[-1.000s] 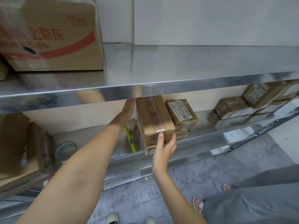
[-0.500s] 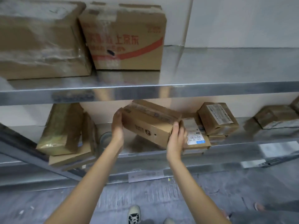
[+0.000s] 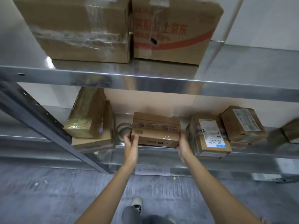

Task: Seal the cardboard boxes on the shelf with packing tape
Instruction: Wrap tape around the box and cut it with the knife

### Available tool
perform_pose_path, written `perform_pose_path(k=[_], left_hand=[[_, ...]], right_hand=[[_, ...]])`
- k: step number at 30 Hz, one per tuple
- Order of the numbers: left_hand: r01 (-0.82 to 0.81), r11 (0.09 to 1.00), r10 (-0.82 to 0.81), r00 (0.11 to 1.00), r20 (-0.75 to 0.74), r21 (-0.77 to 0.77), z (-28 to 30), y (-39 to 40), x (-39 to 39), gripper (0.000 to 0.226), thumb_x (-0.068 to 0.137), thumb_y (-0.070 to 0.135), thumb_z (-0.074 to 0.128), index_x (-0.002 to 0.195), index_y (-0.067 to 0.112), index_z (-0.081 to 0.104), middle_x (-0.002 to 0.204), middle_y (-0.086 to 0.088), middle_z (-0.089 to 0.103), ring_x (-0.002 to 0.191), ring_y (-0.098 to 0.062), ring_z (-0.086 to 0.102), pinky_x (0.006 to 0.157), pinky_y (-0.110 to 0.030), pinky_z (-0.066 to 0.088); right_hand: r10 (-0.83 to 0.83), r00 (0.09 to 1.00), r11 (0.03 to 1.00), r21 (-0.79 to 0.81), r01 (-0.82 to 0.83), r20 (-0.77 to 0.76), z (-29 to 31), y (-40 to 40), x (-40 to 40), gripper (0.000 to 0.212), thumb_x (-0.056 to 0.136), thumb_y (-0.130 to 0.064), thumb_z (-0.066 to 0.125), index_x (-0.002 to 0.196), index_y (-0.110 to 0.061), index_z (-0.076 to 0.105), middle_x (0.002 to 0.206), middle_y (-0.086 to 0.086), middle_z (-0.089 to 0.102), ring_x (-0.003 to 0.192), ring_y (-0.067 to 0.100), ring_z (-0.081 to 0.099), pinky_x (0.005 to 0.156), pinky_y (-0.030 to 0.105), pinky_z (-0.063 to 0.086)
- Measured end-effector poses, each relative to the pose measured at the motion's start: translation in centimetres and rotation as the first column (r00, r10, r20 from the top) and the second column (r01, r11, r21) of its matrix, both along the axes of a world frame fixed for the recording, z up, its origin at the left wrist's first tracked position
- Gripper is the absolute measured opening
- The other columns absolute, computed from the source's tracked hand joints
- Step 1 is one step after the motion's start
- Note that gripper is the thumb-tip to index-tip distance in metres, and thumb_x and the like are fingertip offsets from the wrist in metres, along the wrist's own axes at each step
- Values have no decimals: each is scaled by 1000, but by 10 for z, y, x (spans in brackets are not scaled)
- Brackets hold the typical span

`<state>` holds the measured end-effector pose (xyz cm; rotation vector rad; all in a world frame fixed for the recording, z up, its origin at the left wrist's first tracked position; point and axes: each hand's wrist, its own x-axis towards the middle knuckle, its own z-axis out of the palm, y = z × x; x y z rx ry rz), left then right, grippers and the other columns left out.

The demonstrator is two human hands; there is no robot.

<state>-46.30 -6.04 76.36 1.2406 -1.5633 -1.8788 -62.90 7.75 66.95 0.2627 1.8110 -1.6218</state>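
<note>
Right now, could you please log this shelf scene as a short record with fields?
held item: small cardboard box, lying flat on the lower shelf
left hand: grips the box's left end
right hand: grips the box's right end
tape roll: on the shelf, just left of the box, partly behind the left hand
right of box: stack of labelled parcels
upper shelf: two large boxes side by side

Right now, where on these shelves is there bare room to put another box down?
The top shelf is bare right of the red-printed box. The lower shelf is crowded: the held box, gripped by the left hand and right hand, sits between the tape roll and the labelled parcels.
</note>
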Motion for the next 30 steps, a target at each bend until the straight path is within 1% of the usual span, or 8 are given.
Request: perform_pose_path(k=[2, 6, 13, 16, 19, 24, 27, 30], left_hand=[[5, 1000, -5, 1000, 5, 17, 0, 2, -2, 43, 102, 32, 45, 141, 18, 35, 145, -3, 44, 136, -22, 39, 106, -30, 31], [27, 1000, -27, 999, -31, 2, 1, 9, -8, 36, 102, 33, 43, 136, 21, 42, 138, 3, 49, 130, -15, 43, 99, -26, 31], [-9, 1000, 8, 999, 49, 18, -7, 8, -4, 49, 104, 39, 35, 149, 20, 33, 151, 1, 38, 140, -17, 32, 107, -26, 25], [-53, 996, 61, 992, 113, -69, -9, -3, -4, 49, 103, 43, 34, 147, 21, 38, 154, -2, 34, 145, -21, 26, 118, -34, 20], [-26, 993, 48, 980, 191, -119, -11, -11, -5, 51, 103, 45, 34, 146, 20, 41, 155, -8, 28, 144, -27, 25, 119, -44, 20], [-81, 997, 81, 967, 240, -11, -19, -29, -24, 59, 104, 47, 25, 147, 9, 39, 154, -12, 34, 141, -31, 33, 118, -44, 23], [101, 986, -48, 936, 349, -135, -38, -52, -26, 46, 105, 34, 26, 132, 12, 56, 138, -19, 53, 127, -36, 48, 110, -51, 36], [455, 815, -163, 775, 611, -360, -58, -59, -10, 38, 99, 8, 41, 135, 7, 52, 137, -17, 52, 129, -34, 45, 108, -47, 39]], right_hand=[[-19, 1000, 1000, -4, 19, 18, 13, 6, 1, 127, 45, -101, 43, 149, -27, 35, 151, -3, 41, 140, 20, 35, 118, 48, 23], [-96, 995, 995, -18, 96, -2, 45, 16, 10, 100, 70, -87, 42, 150, -27, 32, 152, -2, 40, 138, 16, 37, 118, 44, 24], [85, 984, 990, 127, -66, -155, 107, 13, 23, 68, 97, -63, 20, 155, -29, 9, 162, -4, 10, 148, 19, 12, 119, 43, 12], [188, 954, 976, 153, -154, -235, 126, 15, 19, 63, 98, -59, 28, 152, -28, 20, 157, -5, 25, 145, 18, 21, 113, 34, 18], [331, 908, 927, 269, -262, -256, 131, 16, 19, 60, 98, -54, 39, 150, -24, 31, 151, 0, 38, 141, 21, 32, 104, 27, 24], [384, 894, 893, 339, -296, -231, 119, 10, 20, 63, 100, -54, 29, 149, -15, 33, 152, 8, 39, 141, 26, 35, 111, 32, 25], [362, 901, 894, 362, -264, -239, 116, 6, 14, 62, 100, -55, 30, 147, -15, 39, 148, 9, 45, 137, 29, 40, 108, 32, 29], [370, 892, 892, 368, -263, -258, 113, 7, 14, 61, 101, -54, 29, 146, -14, 40, 147, 9, 45, 137, 29, 40, 109, 33, 29]])
